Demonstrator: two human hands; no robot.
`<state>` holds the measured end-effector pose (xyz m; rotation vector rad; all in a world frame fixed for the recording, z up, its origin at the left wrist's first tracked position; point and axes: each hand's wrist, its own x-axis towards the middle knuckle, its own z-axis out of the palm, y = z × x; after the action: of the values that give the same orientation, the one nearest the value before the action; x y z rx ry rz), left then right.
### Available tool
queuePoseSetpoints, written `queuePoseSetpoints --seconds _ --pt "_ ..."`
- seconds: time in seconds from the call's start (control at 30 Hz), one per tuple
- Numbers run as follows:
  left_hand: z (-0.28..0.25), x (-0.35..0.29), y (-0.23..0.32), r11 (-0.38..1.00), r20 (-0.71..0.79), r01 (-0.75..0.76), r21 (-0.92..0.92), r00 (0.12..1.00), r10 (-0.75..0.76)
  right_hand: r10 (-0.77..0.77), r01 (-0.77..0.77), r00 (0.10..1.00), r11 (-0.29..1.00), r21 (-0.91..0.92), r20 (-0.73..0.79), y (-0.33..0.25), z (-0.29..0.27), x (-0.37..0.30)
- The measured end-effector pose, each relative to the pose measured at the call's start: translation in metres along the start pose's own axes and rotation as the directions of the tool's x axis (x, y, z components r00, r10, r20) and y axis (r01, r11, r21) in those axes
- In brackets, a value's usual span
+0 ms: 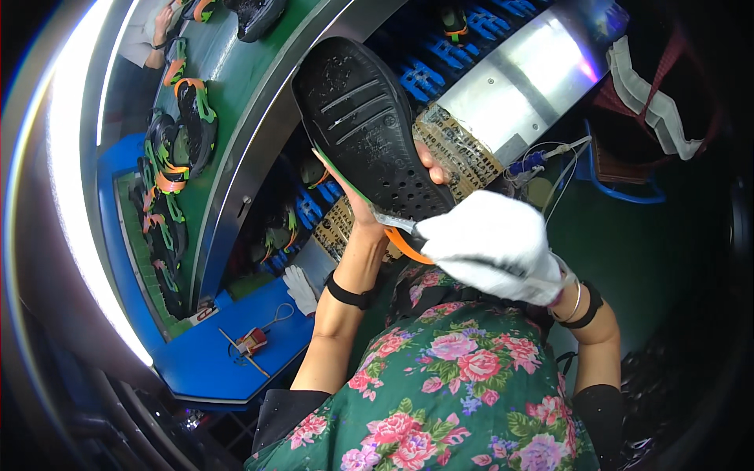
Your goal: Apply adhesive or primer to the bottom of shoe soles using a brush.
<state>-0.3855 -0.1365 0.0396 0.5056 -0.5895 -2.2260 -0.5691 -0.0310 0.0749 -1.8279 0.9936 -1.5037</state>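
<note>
My bare left hand (pixel 359 206) is wrapped round a black shoe (pixel 357 118), holding it up with its long sole-shaped face toward me. That face has raised bars at the broad end and small holes at the narrow end. Green edging and an orange strap (pixel 408 248) show along its lower side. My right hand, in a white glove (pixel 495 245), is closed on a small tool (pixel 397 222) with a dark handle and a flat greyish end. The tool's end meets the shoe's edge near the narrow end. Motion blurs the glove, and its fingers are partly hidden.
Left, a green conveyor (pixel 228 78) carries several black, green and orange shoes (pixel 169 153). A blue table (pixel 236 357) holds a white glove (pixel 299 289) and a small red object (pixel 252 341). Behind my hands are a metal panel (pixel 503 94) and blue racks. Another person's hand (pixel 162 23) shows upper left.
</note>
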Motion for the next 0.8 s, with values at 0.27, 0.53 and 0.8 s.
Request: queuePoseSetpoints --seconds 0.27,0.53,0.8 --pt "-0.011 0.002 0.008 0.995 0.119 0.002 0.098 0.993 -0.014 0.026 -0.027 0.999 1.0 -0.013 -0.019 0.0 0.006 -0.006" --pt "-0.005 0.008 0.015 0.99 0.159 -0.06 0.129 0.986 0.04 0.078 -0.078 0.997 0.996 0.042 0.001 -0.002 -0.003 -0.003" --pt "0.001 0.016 0.024 0.979 0.171 -0.078 0.19 0.984 0.045 0.111 -0.112 0.994 0.992 0.05 0.021 -0.006 -0.009 0.003"
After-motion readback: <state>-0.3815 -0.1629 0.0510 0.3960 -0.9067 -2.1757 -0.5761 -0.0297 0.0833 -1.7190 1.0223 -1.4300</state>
